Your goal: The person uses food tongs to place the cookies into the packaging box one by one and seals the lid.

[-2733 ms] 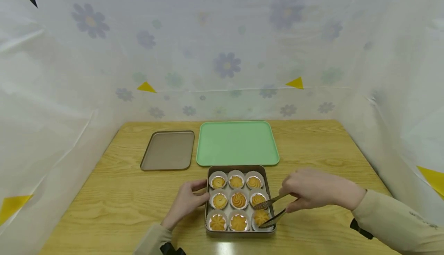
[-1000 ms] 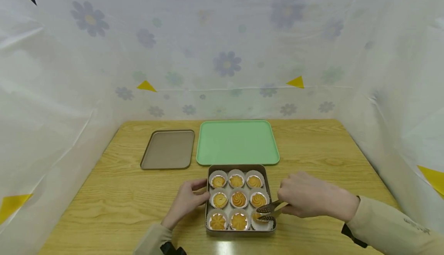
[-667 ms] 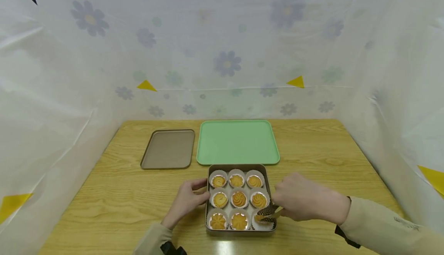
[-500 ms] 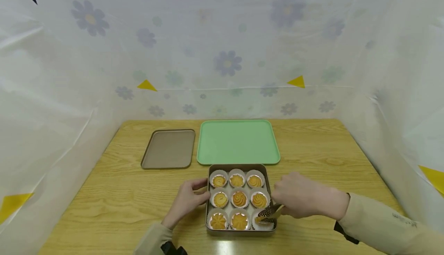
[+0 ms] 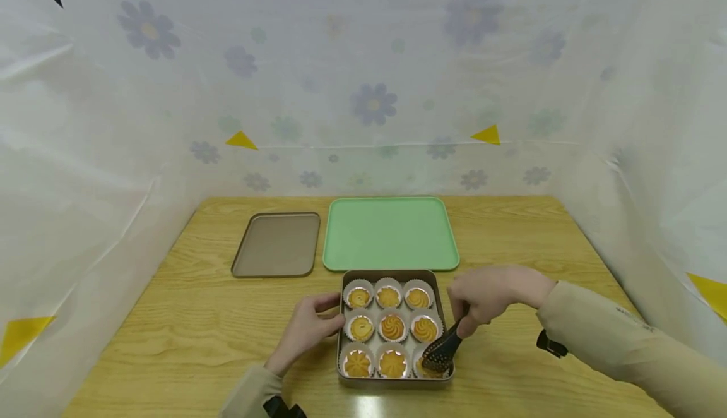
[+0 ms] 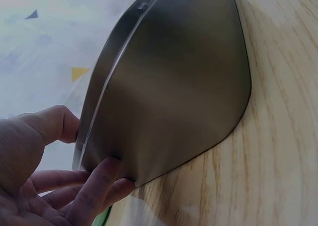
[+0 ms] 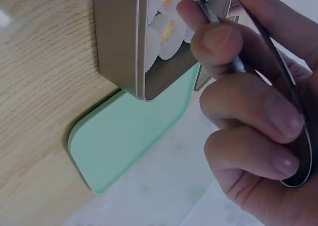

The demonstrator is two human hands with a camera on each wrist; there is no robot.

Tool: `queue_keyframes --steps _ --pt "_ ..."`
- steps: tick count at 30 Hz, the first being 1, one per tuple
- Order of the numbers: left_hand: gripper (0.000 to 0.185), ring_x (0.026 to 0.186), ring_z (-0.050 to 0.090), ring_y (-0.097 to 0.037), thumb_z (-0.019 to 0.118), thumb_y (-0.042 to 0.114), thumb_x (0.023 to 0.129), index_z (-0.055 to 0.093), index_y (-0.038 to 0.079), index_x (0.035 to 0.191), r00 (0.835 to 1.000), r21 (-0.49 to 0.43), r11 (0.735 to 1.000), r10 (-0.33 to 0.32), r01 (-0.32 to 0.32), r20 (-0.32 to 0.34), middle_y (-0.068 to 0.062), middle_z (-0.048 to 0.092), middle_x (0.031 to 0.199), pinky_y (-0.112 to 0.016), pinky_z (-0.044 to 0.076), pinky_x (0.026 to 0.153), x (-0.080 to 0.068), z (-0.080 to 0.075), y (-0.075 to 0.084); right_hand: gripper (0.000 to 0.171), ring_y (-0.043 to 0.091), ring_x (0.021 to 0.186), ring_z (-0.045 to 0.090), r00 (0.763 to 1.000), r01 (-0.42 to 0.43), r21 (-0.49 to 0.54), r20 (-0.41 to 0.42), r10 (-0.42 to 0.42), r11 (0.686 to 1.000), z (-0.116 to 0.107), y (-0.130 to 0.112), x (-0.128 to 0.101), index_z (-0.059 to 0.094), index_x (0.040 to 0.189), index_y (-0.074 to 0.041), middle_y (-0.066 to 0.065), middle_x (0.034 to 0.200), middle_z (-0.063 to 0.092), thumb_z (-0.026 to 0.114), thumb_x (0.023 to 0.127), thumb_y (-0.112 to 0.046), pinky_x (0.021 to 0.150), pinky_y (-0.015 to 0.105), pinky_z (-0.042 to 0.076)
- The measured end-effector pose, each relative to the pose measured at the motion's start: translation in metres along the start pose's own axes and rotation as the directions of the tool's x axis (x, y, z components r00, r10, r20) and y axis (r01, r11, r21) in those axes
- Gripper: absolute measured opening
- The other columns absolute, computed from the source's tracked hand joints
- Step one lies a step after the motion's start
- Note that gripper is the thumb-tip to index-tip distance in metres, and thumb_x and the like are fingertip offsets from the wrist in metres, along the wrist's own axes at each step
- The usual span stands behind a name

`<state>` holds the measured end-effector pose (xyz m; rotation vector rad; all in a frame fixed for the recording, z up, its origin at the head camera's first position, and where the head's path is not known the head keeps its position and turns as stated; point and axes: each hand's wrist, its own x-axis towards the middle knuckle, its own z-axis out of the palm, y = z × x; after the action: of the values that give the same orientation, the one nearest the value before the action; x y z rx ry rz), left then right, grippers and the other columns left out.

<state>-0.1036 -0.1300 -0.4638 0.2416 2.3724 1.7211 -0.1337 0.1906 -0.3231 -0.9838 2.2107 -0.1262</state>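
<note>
Both hands are seen at a square metal tin point(image 5: 389, 274) of 9 piped cookies in white paper cups, set on a wooden table point(image 5: 187, 336). Slim metal tongs point(image 5: 442, 350) are gripped in the right hand point(image 5: 493, 295), fingers curled round the 2 arms near their joined end, as shown in the right wrist view. The wrist is raised and the tongs are angled down and to the left, their perforated tips closed over the cookie point(image 5: 430, 369) in the tin's near right corner. That cookie is largely hidden by the tips, so whether it is lifted clear of its cup cannot be told.

The left hand point(image 5: 309, 333) is laid against the tin's left wall, thumb hooked at the rim and fingers curled loosely along the side, as seen in the left wrist view, where only the tin's outer wall is shown and its contents are cut off. Both forearms are covered by beige sleeves.

Behind the tin, a green tray point(image 5: 390, 235) is placed just beyond its far edge, with the tin's lid point(image 5: 276, 245) lying just beside the tray on its left. A floral plastic sheet point(image 5: 363, 89) is hung round the table.
</note>
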Motion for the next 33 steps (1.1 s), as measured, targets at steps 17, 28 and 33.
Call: queue_keyframes --steps 17,28,33 --pt "0.055 0.116 0.066 -0.046 0.069 0.003 0.085 0.053 -0.015 0.135 1.0 -0.01 1.0 -0.015 0.015 -0.01 -0.036 0.058 0.135 -0.035 0.064 0.089 -0.001 0.001 0.0 0.036 0.002 0.05 0.026 0.99 -0.11 -0.136 -0.097 0.097 0.985 0.001 -0.009 0.007 0.056 0.055 -0.025 -0.018 0.051 0.036 0.081 0.081 -0.028 0.046 0.017 0.019" --pt "0.055 0.116 0.066 -0.046 0.07 0.003 0.085 0.054 -0.015 0.134 1.0 0.001 1.0 -0.009 0.009 -0.017 -0.036 0.058 0.135 -0.036 0.064 0.09 0.0 0.001 0.001 0.021 0.003 0.053 0.032 0.983 -0.115 -0.197 -0.167 0.083 0.974 -0.001 -0.011 0.0 0.069 0.066 -0.026 -0.017 0.059 0.053 0.082 0.079 -0.034 0.046 0.018 0.026" --pt "0.055 0.116 0.066 -0.046 0.07 0.003 0.085 0.054 -0.015 0.134 1.0 0.004 1.0 -0.012 0.012 -0.013 -0.036 0.058 0.135 -0.037 0.064 0.091 0.0 0.001 0.0 0.032 0.004 0.054 0.026 0.976 -0.098 -0.131 -0.207 0.069 0.987 -0.003 -0.002 -0.008 0.059 0.061 -0.024 -0.014 0.058 0.038 0.08 0.083 -0.033 0.048 0.019 0.019"
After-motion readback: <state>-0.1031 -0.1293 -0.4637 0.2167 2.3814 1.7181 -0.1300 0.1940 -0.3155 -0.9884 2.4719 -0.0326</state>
